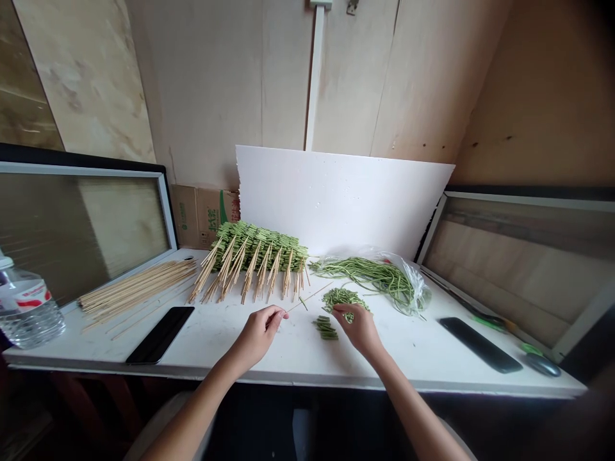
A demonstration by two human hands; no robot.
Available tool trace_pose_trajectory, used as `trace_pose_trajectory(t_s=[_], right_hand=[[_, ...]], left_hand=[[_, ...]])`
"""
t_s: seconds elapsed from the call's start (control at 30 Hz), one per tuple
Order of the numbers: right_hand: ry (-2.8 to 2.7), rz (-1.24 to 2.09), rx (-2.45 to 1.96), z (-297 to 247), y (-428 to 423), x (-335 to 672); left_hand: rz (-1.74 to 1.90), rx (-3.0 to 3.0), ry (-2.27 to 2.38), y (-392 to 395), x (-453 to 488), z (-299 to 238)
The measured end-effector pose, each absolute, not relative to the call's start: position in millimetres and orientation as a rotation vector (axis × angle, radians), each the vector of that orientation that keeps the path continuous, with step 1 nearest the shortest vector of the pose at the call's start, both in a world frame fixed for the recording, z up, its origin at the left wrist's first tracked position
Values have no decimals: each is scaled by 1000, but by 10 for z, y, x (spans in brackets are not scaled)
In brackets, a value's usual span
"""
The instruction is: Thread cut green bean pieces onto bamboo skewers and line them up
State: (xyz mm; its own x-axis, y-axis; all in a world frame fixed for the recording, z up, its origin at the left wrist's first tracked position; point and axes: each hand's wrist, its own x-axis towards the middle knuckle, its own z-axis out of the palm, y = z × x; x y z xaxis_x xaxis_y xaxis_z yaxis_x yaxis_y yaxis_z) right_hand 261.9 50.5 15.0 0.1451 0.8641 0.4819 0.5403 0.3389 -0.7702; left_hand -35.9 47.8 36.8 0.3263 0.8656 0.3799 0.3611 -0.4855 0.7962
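Now left hand [259,333]: grip pinching one thin bamboo skewer [310,296], slanting over white desk [288,358], mid-front. Over to right hand [359,328]: grip curled onto heap of short cut green stems [342,296]; pinching or not, cannot tell. Small stem stack [325,328] between hands. Flanking: left phone [161,334], right phone [480,344], two, flat, black. One ribbed plastic bottle [26,310].

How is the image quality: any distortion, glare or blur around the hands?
Head view: wide lens splays the wall panels, darkens the right corners; soft, even light, no glare on the table; left hand, its skewer and right hand look sharp.
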Motion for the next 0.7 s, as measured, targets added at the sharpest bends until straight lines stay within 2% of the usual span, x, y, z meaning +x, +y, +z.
trace_pose_trajectory(t_s=[0.2,0.7], right_hand=[[-1178,848,-1161,319,432,2592],[-843,1038,-864,465,348,2497]], left_hand=[[1047,2003,1043,437,-341,387],[1055,2010,1014,433,-331,381]])
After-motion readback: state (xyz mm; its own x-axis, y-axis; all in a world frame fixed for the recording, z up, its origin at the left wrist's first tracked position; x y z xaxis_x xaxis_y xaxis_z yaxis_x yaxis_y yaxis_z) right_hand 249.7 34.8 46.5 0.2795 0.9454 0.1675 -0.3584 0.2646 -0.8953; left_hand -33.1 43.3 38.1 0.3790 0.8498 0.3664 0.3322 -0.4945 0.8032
